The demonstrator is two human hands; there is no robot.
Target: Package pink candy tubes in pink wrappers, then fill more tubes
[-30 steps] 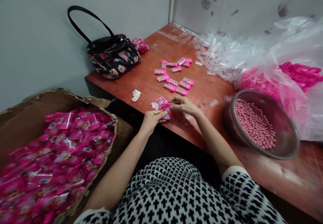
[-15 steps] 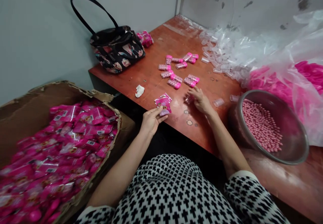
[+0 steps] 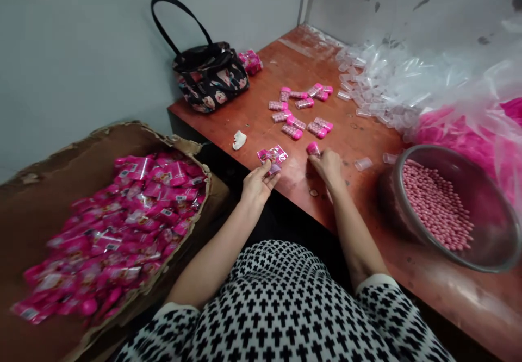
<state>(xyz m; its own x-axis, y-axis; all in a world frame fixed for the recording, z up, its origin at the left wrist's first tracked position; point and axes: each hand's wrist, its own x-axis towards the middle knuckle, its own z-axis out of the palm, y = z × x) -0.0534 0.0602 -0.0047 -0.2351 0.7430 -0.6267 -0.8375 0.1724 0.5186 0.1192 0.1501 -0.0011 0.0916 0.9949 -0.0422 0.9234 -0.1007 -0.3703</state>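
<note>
My left hand (image 3: 256, 187) pinches a shiny pink printed wrapper (image 3: 274, 158) at the table's front edge; it looks like more than one layer. To its right, my right hand (image 3: 329, 167) is closed round a small tube with a pink cap (image 3: 313, 149). The cap points away from me, and the fingers hide most of the tube. Beyond both hands lie several pink-capped tubes (image 3: 292, 131) filled with pink beads. A bare clear tube (image 3: 362, 164) rests on the table to the right of my right hand.
On the right stands a grey bowl (image 3: 402, 188) of pink beads (image 3: 436, 204). Behind it are clear tubes (image 3: 379, 87) and a plastic bag of pink pieces (image 3: 457, 133). A cardboard box (image 3: 49, 172) of pink packets (image 3: 134, 226) is at left. A floral handbag (image 3: 212, 79) sits on the table (image 3: 261, 101).
My right hand, fingers spread before, has closed round the pink-capped tube. My left hand keeps its pinch on the wrapper. The whole view has shifted, so things appear further right.
</note>
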